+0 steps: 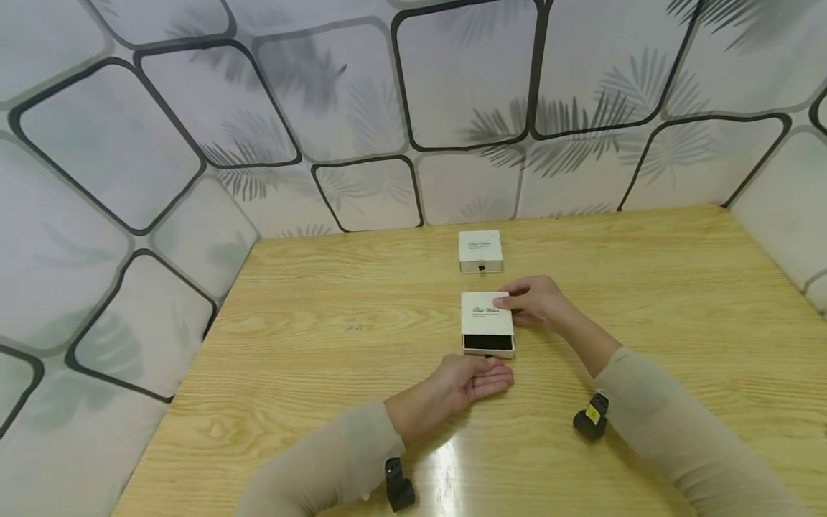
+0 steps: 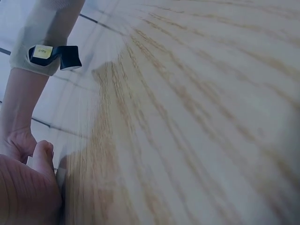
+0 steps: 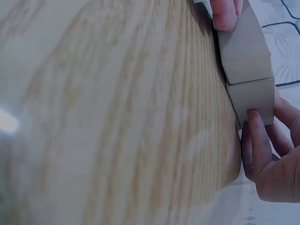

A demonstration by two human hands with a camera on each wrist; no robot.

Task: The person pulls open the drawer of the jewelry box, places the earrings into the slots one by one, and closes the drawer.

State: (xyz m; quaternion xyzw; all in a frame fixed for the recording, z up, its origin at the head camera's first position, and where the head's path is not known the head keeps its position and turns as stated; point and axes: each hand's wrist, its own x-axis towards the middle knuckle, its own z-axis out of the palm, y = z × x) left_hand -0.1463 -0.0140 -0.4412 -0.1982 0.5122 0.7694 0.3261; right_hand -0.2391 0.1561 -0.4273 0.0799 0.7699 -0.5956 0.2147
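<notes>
Steadying my likely light, stiff box (image 1: 481,321) between hands
Right hand (image 1: 539,301) pinches its sturdy side, left hand (image 1: 470,382) its tab (image 1: 489,356).

Leaf-patterned pale walls (image 1: 472,75) border a wood-grain table (image 1: 271,388).

Wood-grain table (image 1: 291,373), leaf-patterned wall covering (image 1: 465,79)

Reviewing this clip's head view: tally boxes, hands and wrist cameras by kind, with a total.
Boxes: 2 (near box, far box)
Hands: 2 (left hand, right hand)
Wrist cameras: 2 (left camera, right camera)
Total: 6
</notes>
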